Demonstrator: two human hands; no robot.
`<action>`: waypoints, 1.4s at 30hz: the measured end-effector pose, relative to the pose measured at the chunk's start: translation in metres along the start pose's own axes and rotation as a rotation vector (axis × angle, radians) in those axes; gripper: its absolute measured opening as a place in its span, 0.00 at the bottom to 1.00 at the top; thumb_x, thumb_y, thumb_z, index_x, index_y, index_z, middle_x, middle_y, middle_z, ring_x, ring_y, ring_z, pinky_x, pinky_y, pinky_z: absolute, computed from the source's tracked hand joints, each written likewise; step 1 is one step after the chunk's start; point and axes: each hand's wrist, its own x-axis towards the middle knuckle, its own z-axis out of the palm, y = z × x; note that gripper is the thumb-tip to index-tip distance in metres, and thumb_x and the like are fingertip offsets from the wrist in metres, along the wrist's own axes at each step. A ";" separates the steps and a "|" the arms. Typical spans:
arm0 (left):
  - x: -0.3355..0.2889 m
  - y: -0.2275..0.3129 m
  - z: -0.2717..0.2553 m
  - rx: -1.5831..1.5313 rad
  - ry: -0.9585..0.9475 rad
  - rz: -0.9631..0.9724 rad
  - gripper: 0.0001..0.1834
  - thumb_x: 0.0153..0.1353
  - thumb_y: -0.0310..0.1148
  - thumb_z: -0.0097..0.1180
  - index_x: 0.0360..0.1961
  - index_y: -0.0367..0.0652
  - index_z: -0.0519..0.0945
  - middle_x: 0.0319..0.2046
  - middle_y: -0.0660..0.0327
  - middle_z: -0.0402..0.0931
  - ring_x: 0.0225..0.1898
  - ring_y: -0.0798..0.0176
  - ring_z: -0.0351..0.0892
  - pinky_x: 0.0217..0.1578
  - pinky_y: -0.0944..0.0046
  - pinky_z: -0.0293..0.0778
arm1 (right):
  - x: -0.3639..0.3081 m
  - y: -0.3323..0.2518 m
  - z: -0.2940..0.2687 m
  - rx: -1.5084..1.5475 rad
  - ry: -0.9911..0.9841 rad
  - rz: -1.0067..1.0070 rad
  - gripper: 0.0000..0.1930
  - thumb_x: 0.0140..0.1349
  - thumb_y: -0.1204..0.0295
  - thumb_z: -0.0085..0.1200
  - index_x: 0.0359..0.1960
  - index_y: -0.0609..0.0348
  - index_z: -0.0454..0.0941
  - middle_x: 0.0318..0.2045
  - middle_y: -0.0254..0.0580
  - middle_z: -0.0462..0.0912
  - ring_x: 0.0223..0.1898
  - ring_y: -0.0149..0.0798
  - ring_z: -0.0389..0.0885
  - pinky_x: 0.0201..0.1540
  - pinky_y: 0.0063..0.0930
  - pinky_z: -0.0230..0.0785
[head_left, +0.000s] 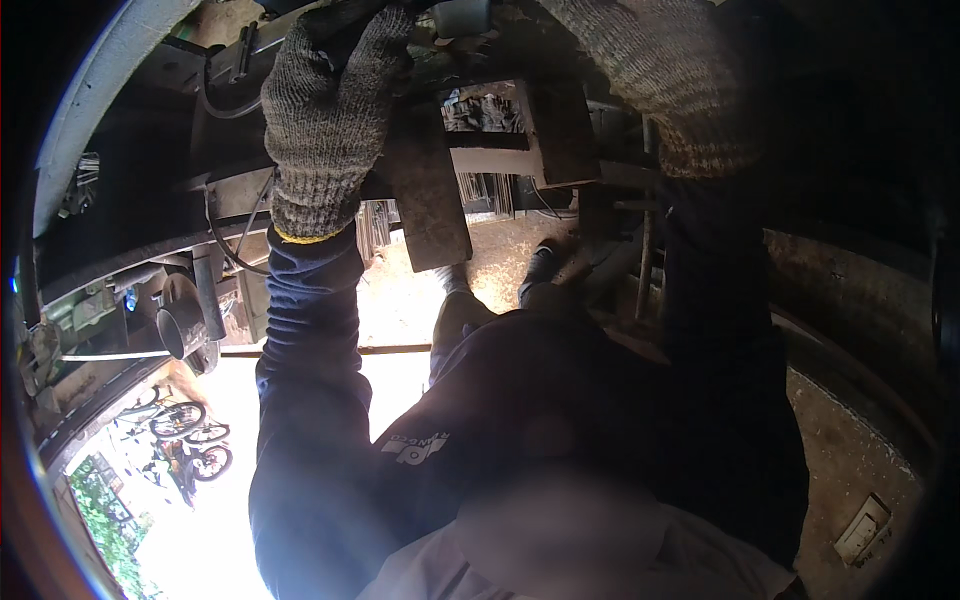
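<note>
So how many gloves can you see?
2. The left knitted glove reaches up at the top left, against the grimy metal underside. The right knitted glove is at the top right. None seem hidden.

Both arms reach up, gloved left hand (325,120) curled closed, gloved right hand (680,80) raised alongside.

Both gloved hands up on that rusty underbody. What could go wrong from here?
1. The left hand and right hand press on rusty brackets; an edge might snag or cut through the knit gloves.
2. Loose cables hang beside the left hand and could catch it.
3. Working overhead, rust or dirt may drop onto the person.
</note>
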 end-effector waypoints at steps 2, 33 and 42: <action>0.003 0.003 0.003 0.012 0.007 -0.003 0.23 0.70 0.27 0.61 0.64 0.34 0.74 0.54 0.53 0.84 0.49 0.63 0.86 0.49 0.67 0.82 | -0.011 -0.025 -0.006 -0.026 0.003 0.001 0.14 0.67 0.67 0.63 0.51 0.58 0.80 0.48 0.48 0.84 0.52 0.47 0.82 0.55 0.40 0.75; 0.003 0.004 0.002 0.058 -0.006 0.024 0.21 0.68 0.27 0.65 0.60 0.34 0.78 0.47 0.57 0.86 0.41 0.66 0.87 0.41 0.69 0.82 | 0.002 -0.010 -0.005 -0.252 -0.017 -0.018 0.14 0.67 0.66 0.63 0.51 0.57 0.80 0.48 0.47 0.83 0.52 0.47 0.82 0.56 0.40 0.75; -0.003 0.005 0.001 0.019 0.052 -0.044 0.22 0.68 0.25 0.64 0.61 0.35 0.78 0.47 0.55 0.87 0.40 0.66 0.88 0.38 0.70 0.82 | 0.003 0.006 0.001 -0.090 -0.022 -0.058 0.16 0.68 0.63 0.63 0.52 0.56 0.79 0.49 0.46 0.83 0.53 0.47 0.81 0.57 0.40 0.74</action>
